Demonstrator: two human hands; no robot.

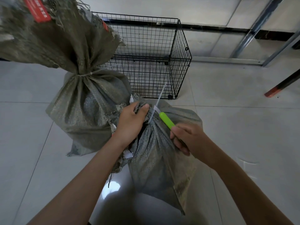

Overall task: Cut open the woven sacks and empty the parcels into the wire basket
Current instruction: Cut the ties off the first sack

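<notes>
Left hand grips the bunched neck of the near sack, its fingers curled tight round the gathered fabric just above the tie, thumb on the side facing the tie. Right hand holds the green cutter, fingers wrapped round the lower end of the handle. The handle angles up-left and its far end sits right at the white zip tie; can't tell whether a blade is out or touching. The zip tie is cinched round the sack neck, just right of the left hand, with its loose tail sticking up toward the wire basket. The near sack stands on the tiled floor directly in front of the person, with bulging sides and the neck closed. A bit of white shows through a gap in the fabric under the left wrist; can't tell what it is. The second sack stands just behind and left of the first, touching it. It's tied with string, and its top flares up toward the upper left with a red label on it, blurred. The wire basket is black mesh with an open top. It sits on the floor beyond both sacks, close behind them and against the wall. No parcels visible. A metal frame stands right of the basket, and a dark leg with a reddish foot is at the far right.
</notes>
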